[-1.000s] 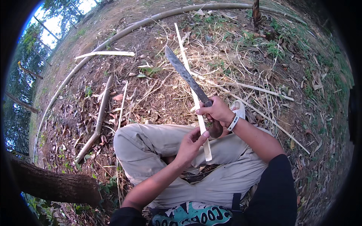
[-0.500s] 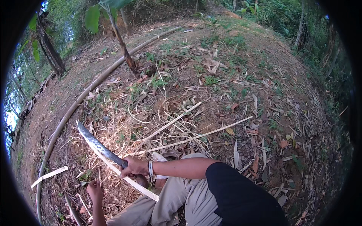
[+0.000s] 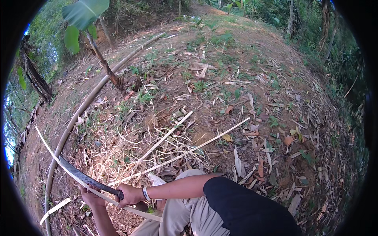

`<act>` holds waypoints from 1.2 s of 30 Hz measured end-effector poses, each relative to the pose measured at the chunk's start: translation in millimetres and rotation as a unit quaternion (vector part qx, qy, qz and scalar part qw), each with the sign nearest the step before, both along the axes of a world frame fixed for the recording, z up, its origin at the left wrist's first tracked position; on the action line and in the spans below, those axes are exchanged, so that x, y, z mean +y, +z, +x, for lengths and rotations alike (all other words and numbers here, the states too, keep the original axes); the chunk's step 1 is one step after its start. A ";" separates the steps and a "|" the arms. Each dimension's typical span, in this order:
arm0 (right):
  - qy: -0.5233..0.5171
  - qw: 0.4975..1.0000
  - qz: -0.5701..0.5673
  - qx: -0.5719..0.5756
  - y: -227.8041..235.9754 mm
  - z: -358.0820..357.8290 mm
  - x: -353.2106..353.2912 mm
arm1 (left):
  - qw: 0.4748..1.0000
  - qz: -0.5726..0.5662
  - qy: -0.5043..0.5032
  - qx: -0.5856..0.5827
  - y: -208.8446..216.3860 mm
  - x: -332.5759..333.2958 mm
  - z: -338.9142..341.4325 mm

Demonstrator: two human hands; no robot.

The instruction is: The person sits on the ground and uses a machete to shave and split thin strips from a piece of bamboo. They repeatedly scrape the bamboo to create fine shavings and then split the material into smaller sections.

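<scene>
My right hand (image 3: 130, 194) is closed around the dark handle of a machete (image 3: 84, 177), whose long curved blade points up and to the left. Along the blade's lower side runs a pale bamboo strip (image 3: 144, 214), passing under my right hand, its near end over my trousers. Part of the strip is hidden behind my right hand, so I cannot tell if those fingers press it too. Beside the middle of the blade, my left hand (image 3: 93, 198) has its fingers bent around the strip. The strip's far end bends up past the blade tip.
Two long pale strips (image 3: 212, 139) lie ahead over a heap of curled shavings (image 3: 126, 141). A long pole (image 3: 84, 104) stretches along the left, with a short split piece (image 3: 55, 211) near it. A young banana plant (image 3: 104, 63) grows beyond. Dry leaves litter the slope at right.
My left hand has risen from near the ground to the strip beside the blade. The machete and strip have shifted down and left in view, and the view itself has turned slightly right.
</scene>
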State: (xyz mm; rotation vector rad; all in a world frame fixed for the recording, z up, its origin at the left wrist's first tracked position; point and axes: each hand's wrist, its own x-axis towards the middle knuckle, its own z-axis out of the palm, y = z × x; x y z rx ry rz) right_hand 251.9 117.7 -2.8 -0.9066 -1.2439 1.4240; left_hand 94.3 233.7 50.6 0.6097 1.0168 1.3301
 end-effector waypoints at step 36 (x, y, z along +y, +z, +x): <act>0.071 0.906 -0.089 -0.408 -57.1 -62.8 -16.4 | 0.953 0.245 0.033 0.176 -17.5 -20.3 -248.3</act>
